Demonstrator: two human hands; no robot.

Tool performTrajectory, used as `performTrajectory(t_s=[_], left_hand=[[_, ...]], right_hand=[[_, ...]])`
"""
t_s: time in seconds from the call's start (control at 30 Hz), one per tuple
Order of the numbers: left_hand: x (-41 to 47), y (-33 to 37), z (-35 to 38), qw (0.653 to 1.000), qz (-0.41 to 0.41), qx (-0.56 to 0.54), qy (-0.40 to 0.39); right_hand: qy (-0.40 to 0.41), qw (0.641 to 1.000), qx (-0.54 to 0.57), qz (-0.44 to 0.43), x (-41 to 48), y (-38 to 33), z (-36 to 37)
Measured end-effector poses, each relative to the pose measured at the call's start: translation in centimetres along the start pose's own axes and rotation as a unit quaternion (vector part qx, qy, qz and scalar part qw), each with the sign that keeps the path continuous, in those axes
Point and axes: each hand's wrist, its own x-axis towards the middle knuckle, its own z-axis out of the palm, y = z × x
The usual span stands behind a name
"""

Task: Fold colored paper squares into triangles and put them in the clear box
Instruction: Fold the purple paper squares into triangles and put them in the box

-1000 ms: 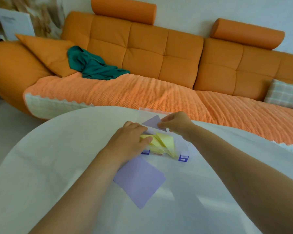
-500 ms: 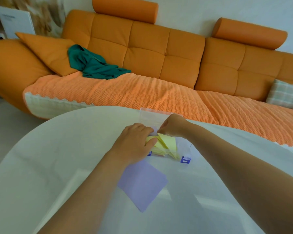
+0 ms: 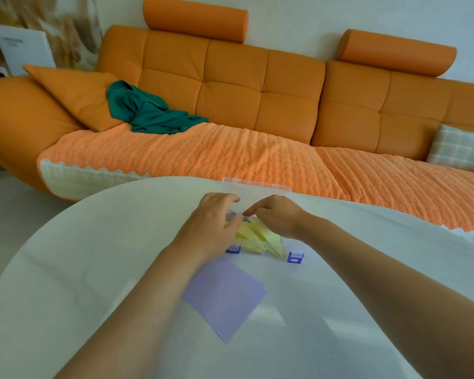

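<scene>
Right hand (image 3: 277, 217) pinches purple triangle (image 3: 231, 214) into box (image 3: 257, 187) — left hand (image 3: 211, 228) presses yellow triangles (image 3: 260, 233) down; slide it in flat.

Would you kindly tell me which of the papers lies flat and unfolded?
The purple square on the table, nearest the camera, outside the clear box; the yellow papers are folded into triangles and sit in the box.

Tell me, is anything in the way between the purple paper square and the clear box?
No object is. The purple square lies flat on the table just in front of the clear box, which looks open. Only the person's own left hand and right hand are over the box, above the yellow triangles.
</scene>
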Motion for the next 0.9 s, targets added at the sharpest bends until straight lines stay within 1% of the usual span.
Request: performTrajectory(t_s=[0.13,0.23,0.3,0.37,0.4,0.47,0.53,0.6,0.67,0.73,0.8,0.9], left_hand=[[-0.5,-0.3,-1.8,0.997,0.005,0.032,0.068],[-1.7,-0.4,-3.1,0.995,-0.013,0.051,0.079],[-2.7,-0.3,-3.8,0.997,-0.023,0.063,0.049],[-3.7,-0.2,-4.3,0.997,-0.031,0.071,-0.002],[-4.2,-0.2,-4.6,0.996,-0.037,0.074,-0.033],[-5.3,-0.1,-4.9,0.989,-0.056,0.083,-0.108],[-6.5,0.1,-5.2,0.970,-0.078,0.113,-0.203],[-7.7,0.4,-5.3,0.942,-0.074,0.178,-0.273],[-8.7,0.5,-5.1,0.932,-0.061,0.209,-0.290],[-9.3,0.4,-4.8,0.937,-0.060,0.200,-0.281],[-9.6,0.4,-4.6,0.941,-0.055,0.196,-0.269],[-9.9,0.7,-4.5,0.948,-0.060,0.177,-0.259]], right_hand=[[0.061,0.996,0.054,-0.035,-1.3,-0.6,-0.9],[0.114,0.989,0.054,-0.075,-2.6,-1.7,-1.2],[0.111,0.986,0.071,-0.102,-3.7,-2.6,-0.9],[0.071,0.989,0.086,-0.099,-5.0,-3.5,-0.2],[0.047,0.992,0.075,-0.095,-5.7,-3.8,0.4],[0.010,0.996,0.016,-0.091,-7.2,-4.2,1.6],[-0.006,0.995,-0.045,-0.087,-8.6,-4.5,2.8],[-0.005,0.995,-0.071,-0.073,-9.8,-4.7,3.5],[-0.006,0.995,-0.095,-0.030,-10.6,-4.8,3.9],[-0.023,0.990,-0.139,0.022,-11.3,-4.9,4.4],[-0.035,0.982,-0.175,0.053,-11.8,-5.1,5.0],[-0.039,0.984,-0.161,0.072,-11.9,-5.4,5.6]])
